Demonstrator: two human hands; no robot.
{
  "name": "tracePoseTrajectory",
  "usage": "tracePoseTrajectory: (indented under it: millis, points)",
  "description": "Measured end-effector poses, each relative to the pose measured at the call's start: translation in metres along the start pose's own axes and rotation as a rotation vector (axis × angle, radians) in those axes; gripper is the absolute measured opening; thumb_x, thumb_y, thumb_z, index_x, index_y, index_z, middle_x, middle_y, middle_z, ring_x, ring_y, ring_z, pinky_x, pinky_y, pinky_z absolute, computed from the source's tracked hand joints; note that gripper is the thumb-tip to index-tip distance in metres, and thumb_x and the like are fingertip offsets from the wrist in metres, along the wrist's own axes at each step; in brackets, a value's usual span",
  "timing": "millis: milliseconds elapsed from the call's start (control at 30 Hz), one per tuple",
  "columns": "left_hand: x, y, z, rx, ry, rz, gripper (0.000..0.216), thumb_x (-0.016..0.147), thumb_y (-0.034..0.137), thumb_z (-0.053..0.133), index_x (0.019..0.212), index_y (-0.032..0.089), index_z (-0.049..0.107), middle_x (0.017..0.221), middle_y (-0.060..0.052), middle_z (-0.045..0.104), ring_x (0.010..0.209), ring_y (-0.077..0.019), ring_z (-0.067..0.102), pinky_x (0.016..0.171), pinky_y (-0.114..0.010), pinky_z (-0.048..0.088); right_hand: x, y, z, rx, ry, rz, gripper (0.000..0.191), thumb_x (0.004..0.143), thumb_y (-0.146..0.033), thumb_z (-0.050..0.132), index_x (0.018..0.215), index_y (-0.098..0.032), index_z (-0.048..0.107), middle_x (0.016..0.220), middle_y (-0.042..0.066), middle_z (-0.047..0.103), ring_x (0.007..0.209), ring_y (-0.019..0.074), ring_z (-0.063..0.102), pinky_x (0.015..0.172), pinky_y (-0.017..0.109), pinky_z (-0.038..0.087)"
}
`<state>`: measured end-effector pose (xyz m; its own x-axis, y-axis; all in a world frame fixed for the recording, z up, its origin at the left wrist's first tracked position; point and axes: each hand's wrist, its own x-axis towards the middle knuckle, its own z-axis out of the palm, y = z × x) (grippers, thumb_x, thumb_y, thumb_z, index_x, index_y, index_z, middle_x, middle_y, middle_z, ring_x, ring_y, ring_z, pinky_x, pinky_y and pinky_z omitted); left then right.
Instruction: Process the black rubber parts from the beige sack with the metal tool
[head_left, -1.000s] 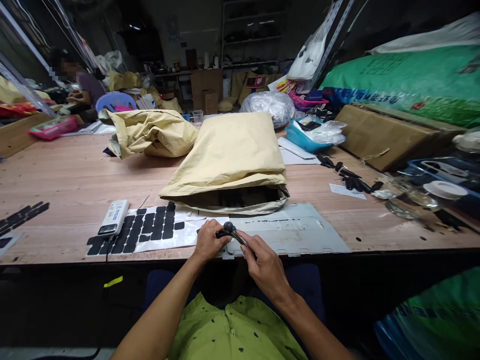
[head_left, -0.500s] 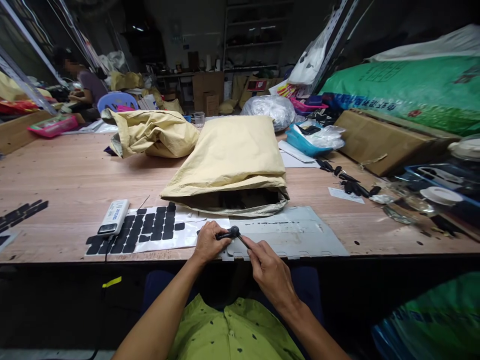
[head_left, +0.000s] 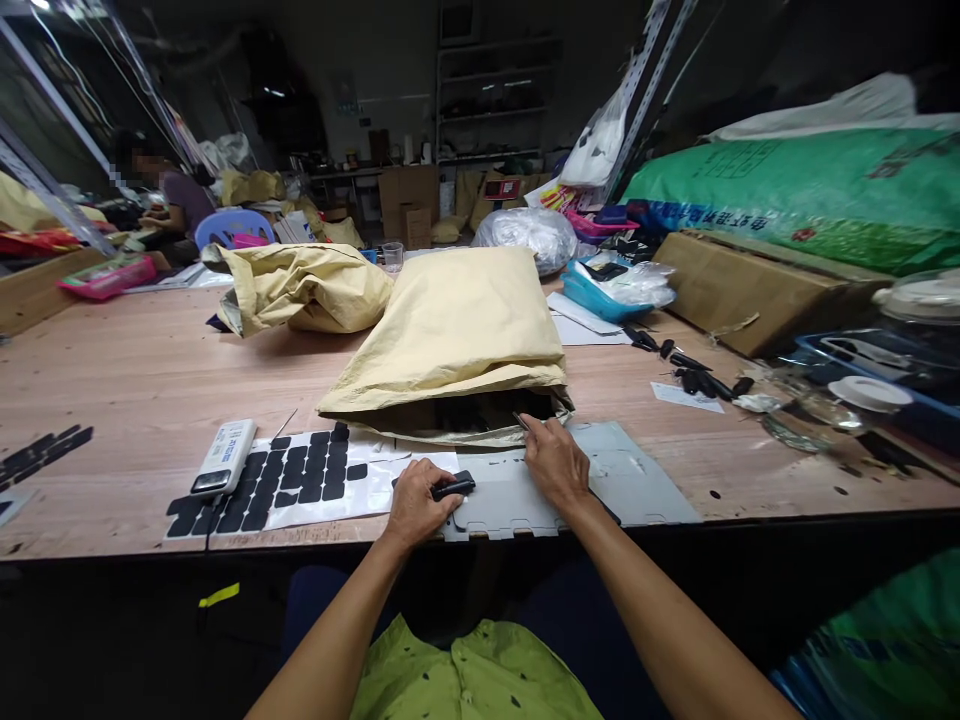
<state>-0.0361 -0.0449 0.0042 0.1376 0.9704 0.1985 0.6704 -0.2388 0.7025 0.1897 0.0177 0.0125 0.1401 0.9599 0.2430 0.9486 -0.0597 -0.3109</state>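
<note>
My left hand (head_left: 421,502) rests at the table's front edge, its fingers closed on a small black handle-like part (head_left: 454,485). My right hand (head_left: 556,464) is over the grey board (head_left: 622,480), close to the mouth of a large yellowish bag (head_left: 465,310). A thin tool (head_left: 520,421) pokes out between its thumb and fingers; the kind is unclear. Something dark shows past the right wrist, mostly hidden. Dark contents sit in the bag's opening. Left of my hands lies a white sheet of black rounded-square stickers (head_left: 311,470), with a white power bank (head_left: 225,458) on it.
A second crumpled yellowish bag (head_left: 315,285) lies at the back left. To the right are loose black parts (head_left: 694,380), a blue tray (head_left: 600,295), a cardboard box (head_left: 765,290) and clear containers (head_left: 862,395). A person (head_left: 176,200) sits at the far left.
My right hand has moved away from the black part in my left hand, up and right toward the bag's mouth. The round end seen on the black part earlier no longer shows.
</note>
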Motion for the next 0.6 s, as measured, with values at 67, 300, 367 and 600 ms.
tracePoseTrajectory:
  millis: [67, 300, 367, 600]
  points:
    - [0.002, -0.001, 0.0, -0.001, -0.003, 0.008, 0.016, 0.071, 0.019, 0.076, 0.086, 0.021, 0.072, 0.079, -0.001, 0.062, 0.081, -0.0201, 0.055, 0.075, -0.033, 0.044, -0.002, 0.002, 0.009, -0.052, 0.021, -0.018, 0.037, 0.093, -0.022, 0.047, 0.125, -0.029, 0.065, 0.096, 0.005, 0.061, 0.086, 0.0175, 0.052, 0.066, 0.029, 0.032]
    - [-0.015, 0.009, -0.008, -0.14, 0.013, 0.143, 0.014, 0.08, 0.022, 0.071, 0.093, 0.021, 0.07, 0.083, -0.004, 0.062, 0.082, -0.0193, 0.057, 0.074, -0.032, 0.046, -0.01, 0.001, 0.019, -0.165, 0.082, -0.084, 0.039, 0.092, -0.021, 0.047, 0.126, -0.029, 0.062, 0.096, 0.007, 0.058, 0.086, 0.0187, 0.047, 0.068, 0.03, 0.029]
    - [-0.035, 0.015, -0.01, -0.198, -0.061, 0.243, 0.017, 0.083, 0.023, 0.067, 0.101, 0.021, 0.069, 0.089, -0.005, 0.063, 0.083, -0.0189, 0.059, 0.074, -0.031, 0.047, -0.009, 0.0, 0.018, -0.168, 0.077, -0.084, 0.04, 0.091, -0.02, 0.047, 0.127, -0.029, 0.061, 0.098, 0.007, 0.057, 0.087, 0.0193, 0.047, 0.069, 0.031, 0.029]
    - [-0.106, -0.011, 0.014, 0.004, -0.506, 0.059, 0.024, 0.082, 0.026, 0.066, 0.106, 0.028, 0.07, 0.094, -0.004, 0.066, 0.084, -0.0203, 0.064, 0.073, -0.03, 0.05, -0.009, 0.001, 0.018, -0.157, 0.081, -0.095, 0.041, 0.089, -0.018, 0.046, 0.127, -0.027, 0.06, 0.099, 0.009, 0.056, 0.088, 0.021, 0.046, 0.07, 0.032, 0.032]
